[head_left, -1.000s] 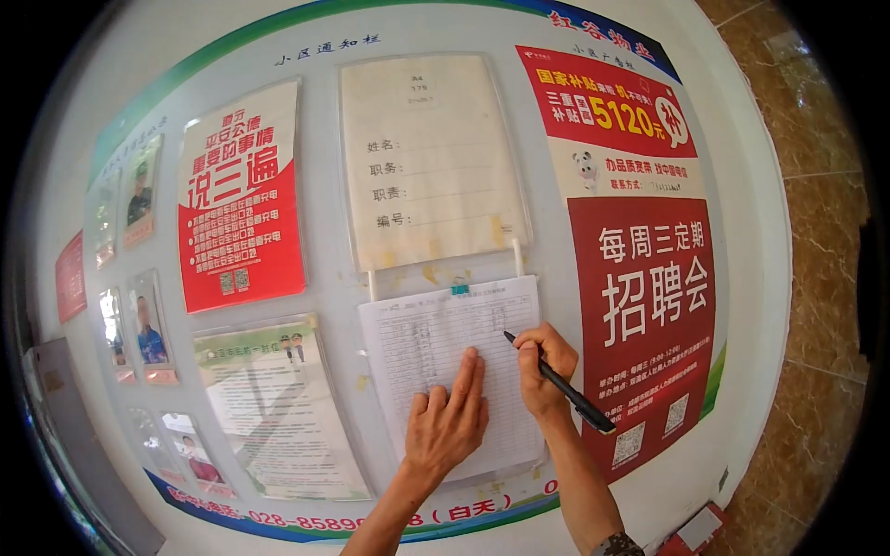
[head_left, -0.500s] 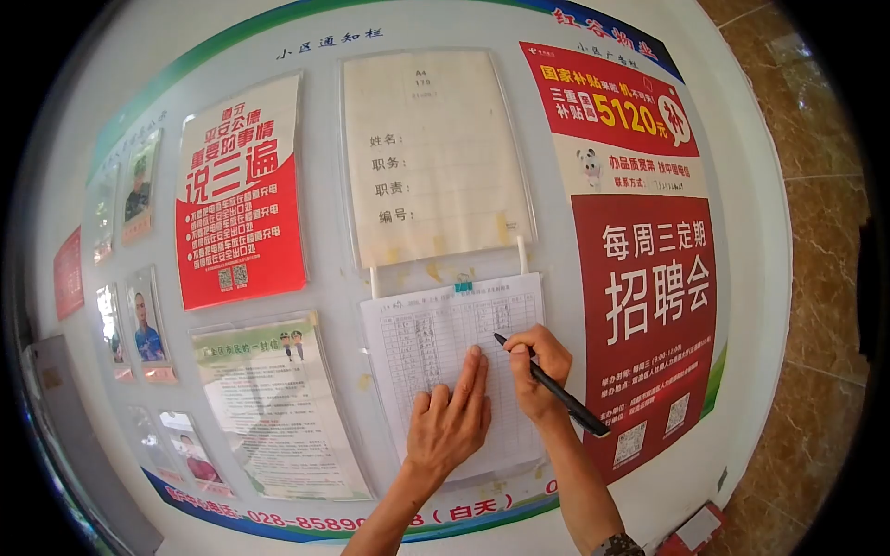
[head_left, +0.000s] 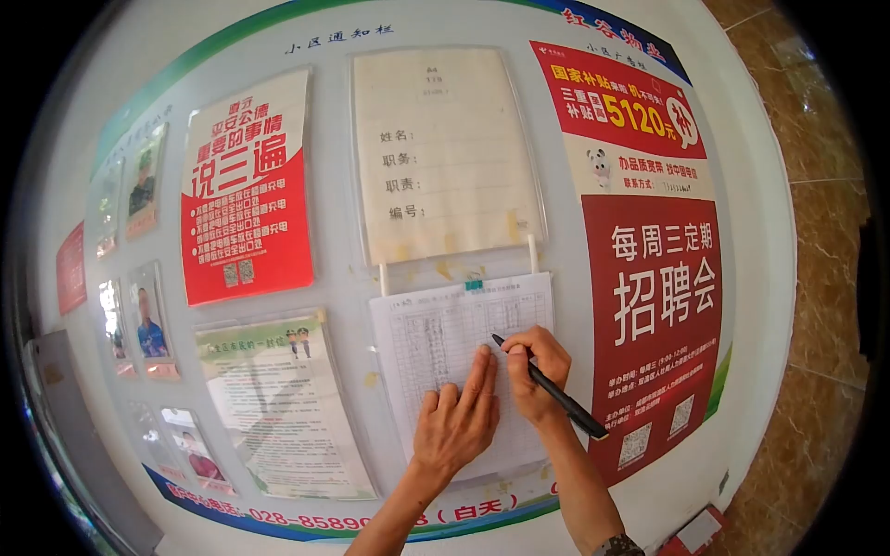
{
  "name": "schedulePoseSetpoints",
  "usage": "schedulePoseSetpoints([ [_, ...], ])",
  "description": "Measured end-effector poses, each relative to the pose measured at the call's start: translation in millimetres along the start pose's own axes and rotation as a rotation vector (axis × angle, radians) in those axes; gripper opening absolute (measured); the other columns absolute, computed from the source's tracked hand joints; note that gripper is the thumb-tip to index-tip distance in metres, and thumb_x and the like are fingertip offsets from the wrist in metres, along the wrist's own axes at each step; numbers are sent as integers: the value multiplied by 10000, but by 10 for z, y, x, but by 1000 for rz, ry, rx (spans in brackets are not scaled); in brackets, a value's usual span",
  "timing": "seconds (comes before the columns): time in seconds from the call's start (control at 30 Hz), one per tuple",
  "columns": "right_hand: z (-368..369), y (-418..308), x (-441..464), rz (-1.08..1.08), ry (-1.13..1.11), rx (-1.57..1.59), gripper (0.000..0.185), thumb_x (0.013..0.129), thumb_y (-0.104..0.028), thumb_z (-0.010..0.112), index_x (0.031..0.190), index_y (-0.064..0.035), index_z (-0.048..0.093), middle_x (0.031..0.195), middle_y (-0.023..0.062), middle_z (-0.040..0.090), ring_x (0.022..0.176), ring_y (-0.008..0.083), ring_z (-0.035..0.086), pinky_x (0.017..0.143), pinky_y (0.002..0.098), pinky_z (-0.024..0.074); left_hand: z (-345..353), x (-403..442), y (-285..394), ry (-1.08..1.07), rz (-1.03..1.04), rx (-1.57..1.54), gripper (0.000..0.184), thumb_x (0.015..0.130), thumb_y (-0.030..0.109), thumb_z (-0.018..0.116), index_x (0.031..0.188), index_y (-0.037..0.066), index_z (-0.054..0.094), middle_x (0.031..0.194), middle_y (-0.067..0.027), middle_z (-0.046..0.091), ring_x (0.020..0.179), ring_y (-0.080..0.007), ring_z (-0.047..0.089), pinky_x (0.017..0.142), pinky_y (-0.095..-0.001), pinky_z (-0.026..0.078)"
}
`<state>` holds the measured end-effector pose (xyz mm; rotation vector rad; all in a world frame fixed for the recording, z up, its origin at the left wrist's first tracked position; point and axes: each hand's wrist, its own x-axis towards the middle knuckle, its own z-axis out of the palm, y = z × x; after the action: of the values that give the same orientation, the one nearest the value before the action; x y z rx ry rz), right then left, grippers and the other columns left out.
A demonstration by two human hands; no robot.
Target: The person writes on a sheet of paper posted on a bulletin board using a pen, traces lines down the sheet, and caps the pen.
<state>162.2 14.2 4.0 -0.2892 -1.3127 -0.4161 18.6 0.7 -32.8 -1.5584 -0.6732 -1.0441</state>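
A printed form (head_left: pixel 400 357) on white paper hangs on the notice board, with handwriting in some of its columns. A small green clip (head_left: pixel 474 286) sits at its top edge. Across the lower middle of the sheet lies my left hand (head_left: pixel 456 422), index and middle fingers stretched out against the paper, the others bent. Beside it on the right, my right hand (head_left: pixel 538 375) grips a black pen (head_left: pixel 567 400). The pen's tip is at the form's right-hand columns, just above my left fingertips; whether it touches cannot be seen.
Above the form hangs a cream sheet (head_left: pixel 445 148) in a clear sleeve. A red-and-white poster (head_left: pixel 246 185) and a green-topped letter (head_left: pixel 278 408) are to the left, near small portrait photos (head_left: pixel 148 324). Dark red posters (head_left: pixel 649 278) fill the right. Brown tiles (head_left: pixel 825 278) lie beyond.
The whole board has shifted slightly to the right in view. Both hands keep nearly the same pose, and the pen stays at about the same part of the form.
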Motion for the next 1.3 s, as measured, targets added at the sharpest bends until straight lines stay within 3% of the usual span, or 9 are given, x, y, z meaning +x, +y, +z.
schedulePoseSetpoints([
  [0.97, -20, 9, -8, 30, -28, 0, 61, 841, -24, 575, 789, -18, 605, 659, 80, 533, 583, 223, 499, 549, 364, 417, 10, -13, -2, -20, 2, 12, 434, 861, 200, 618, 1262, 40, 658, 1457, -47, 538, 595, -142, 384, 550, -280, 321],
  [1.03, -25, 28, -15, 1, -41, 4, 102, 903, -48, 539, 827, -3, 590, 694, 68, 537, 600, 155, 489, 559, 293, 412, 33, -26, -1, -17, 5, 21, 437, 861, 198, 617, 1266, 37, 655, 1458, -50, 537, 594, -139, 384, 547, -279, 322],
  [1.27, -23, 21, -9, -9, -38, 3, 112, 913, -66, 548, 829, -4, 588, 692, 67, 537, 591, 155, 480, 552, 296, 405, 19, -10, 1, -6, -4, 6, 435, 863, 195, 613, 1266, 38, 654, 1458, -50, 538, 593, -137, 384, 547, -279, 323],
  [1.3, -22, 13, -10, 17, -35, 4, 86, 882, -52, 566, 812, -12, 595, 683, 74, 543, 600, 191, 500, 562, 329, 419, 12, -6, 1, -13, -3, 6, 434, 864, 195, 610, 1266, 39, 654, 1457, -50, 539, 591, -138, 382, 550, -279, 323],
])
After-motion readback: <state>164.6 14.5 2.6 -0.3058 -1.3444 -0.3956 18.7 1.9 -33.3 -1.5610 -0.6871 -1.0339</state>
